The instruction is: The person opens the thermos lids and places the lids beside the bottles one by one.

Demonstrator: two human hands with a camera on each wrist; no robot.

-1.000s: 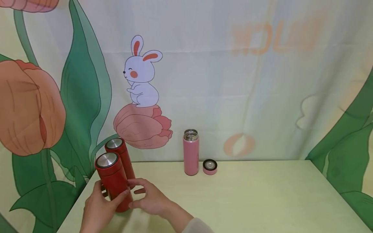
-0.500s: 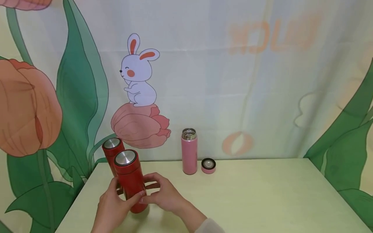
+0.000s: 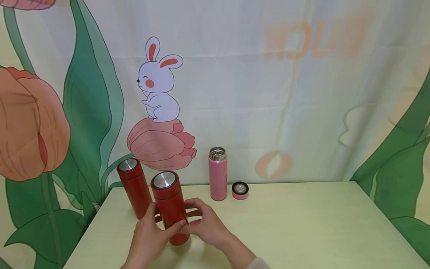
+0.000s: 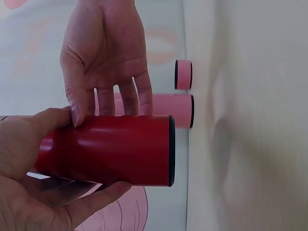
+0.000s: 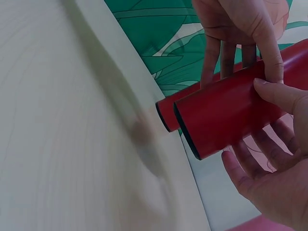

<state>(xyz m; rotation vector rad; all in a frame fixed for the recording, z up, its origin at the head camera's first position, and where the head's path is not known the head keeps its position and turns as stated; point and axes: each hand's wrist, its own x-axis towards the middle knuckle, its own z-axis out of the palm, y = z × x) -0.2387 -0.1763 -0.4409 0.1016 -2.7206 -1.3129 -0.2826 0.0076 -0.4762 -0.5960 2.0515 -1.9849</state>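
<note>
Both hands hold a red thermos bottle (image 3: 171, 209) with a silver-topped lid, upright and leaning slightly to the left. My left hand (image 3: 150, 234) grips its left side, the thumb across the front. From the right, my right hand (image 3: 209, 225) has its thumb on the front and its fingers around the far side. In the left wrist view the bottle's black base (image 4: 172, 150) shows close over the table. A second red thermos bottle (image 3: 136, 190) with its lid on stands behind, to the left.
An uncapped pink thermos bottle (image 3: 218, 179) stands near the table's back edge. Its pink lid (image 3: 240, 191) lies just to the right, black-rimmed inside facing up. A printed curtain (image 3: 235, 93) hangs behind the pale table (image 3: 302, 224).
Both hands have carried the front red thermos bottle to the right, away from the second red one. The head view has shifted slightly. The pink bottle and lid stay put.
</note>
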